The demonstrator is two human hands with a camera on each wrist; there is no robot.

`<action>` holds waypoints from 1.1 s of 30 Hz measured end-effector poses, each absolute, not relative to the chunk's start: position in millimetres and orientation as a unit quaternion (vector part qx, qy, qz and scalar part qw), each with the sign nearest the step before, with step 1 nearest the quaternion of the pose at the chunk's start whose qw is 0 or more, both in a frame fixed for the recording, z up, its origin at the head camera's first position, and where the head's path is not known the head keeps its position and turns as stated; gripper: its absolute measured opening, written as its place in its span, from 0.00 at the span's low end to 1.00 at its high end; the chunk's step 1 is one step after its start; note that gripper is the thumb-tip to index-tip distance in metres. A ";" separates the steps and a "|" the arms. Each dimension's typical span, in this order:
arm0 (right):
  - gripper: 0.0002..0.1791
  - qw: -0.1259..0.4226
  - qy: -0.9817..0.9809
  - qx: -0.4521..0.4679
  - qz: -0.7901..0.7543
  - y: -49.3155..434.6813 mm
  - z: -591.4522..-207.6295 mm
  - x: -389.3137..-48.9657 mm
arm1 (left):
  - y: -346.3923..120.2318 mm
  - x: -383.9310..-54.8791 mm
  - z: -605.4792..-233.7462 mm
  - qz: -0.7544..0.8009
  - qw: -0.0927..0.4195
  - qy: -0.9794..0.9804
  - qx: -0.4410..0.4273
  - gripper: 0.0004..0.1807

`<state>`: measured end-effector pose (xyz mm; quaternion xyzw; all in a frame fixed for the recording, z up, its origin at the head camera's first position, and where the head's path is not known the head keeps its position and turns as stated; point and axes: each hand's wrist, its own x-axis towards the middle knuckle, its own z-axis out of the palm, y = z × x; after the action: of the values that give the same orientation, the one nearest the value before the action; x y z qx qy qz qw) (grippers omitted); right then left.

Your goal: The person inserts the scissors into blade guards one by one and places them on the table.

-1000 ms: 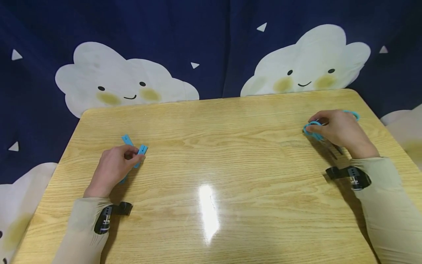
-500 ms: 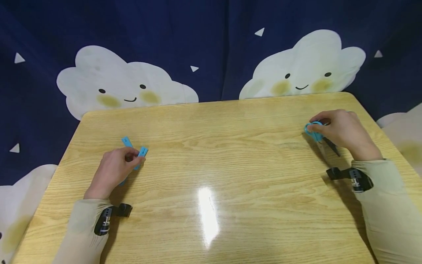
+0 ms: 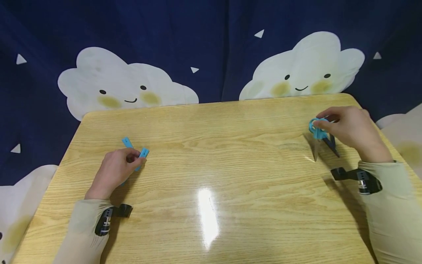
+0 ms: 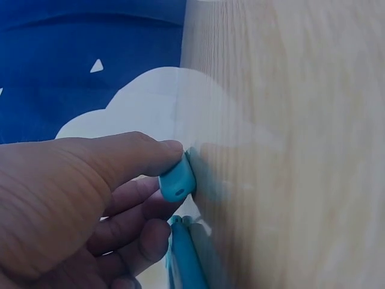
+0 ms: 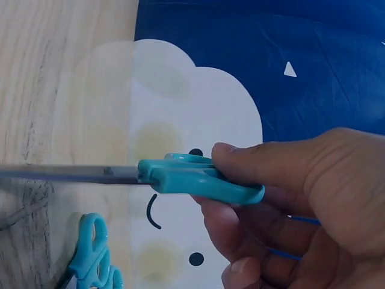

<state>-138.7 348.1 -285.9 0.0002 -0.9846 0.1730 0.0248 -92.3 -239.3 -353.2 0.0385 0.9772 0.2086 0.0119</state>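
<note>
Navy curtain point(image 3: 211, 44) with white clouds point(image 3: 122, 73) backs the far side. Wood-grain table point(image 3: 171, 205) takes most of the rest. Pale sleeves point(image 3: 389, 209) reach in from near left and near right, a black wrist camera point(image 3: 368, 183) strapped on each.

Right hand point(image 3: 357, 132) is over the far right of the table, thumb and fingers clamped on the blue loops of the scissors point(image 3: 319, 135). Loops sit off the left side of the hand, at the fingertips. Long axis runs roughly far to near from there, blades angled down, tips away from the grip. Can't tell if the tips touch the wood.

Second scissors point(image 5: 88, 264) show in the right wrist view: right of the held pair, apart from the fingers. Right hand is clearly the nearer one, but it's loaded, so that offset looks like the relation that matters. Head view hides their loops; the dark shape point(image 3: 330, 146) beside the held blades may be blade or shadow, can't tell.

Left hand point(image 3: 113, 168), well apart at left, pinches a light-blue piece point(image 3: 144, 152), maybe a clip. Long axis slants far right to near left. Another blue piece point(image 3: 126, 142) is just left of it, slanting the opposite way, partly hidden by the hand. Smallest: a blue sliver point(image 3: 123, 182) on the near side, maybe part of the same piece.
</note>
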 end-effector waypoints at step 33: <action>0.29 0.080 -0.953 -0.080 0.281 347.5 -286.7 -137.7 | -231.6 -90.9 -350.2 0.242 -0.067 0.967 0.033 0.18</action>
<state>-137.7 347.5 -286.7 -0.0801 -0.9531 0.2807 0.0799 -90.9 -231.6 -350.2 0.0325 0.9673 0.2424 -0.0673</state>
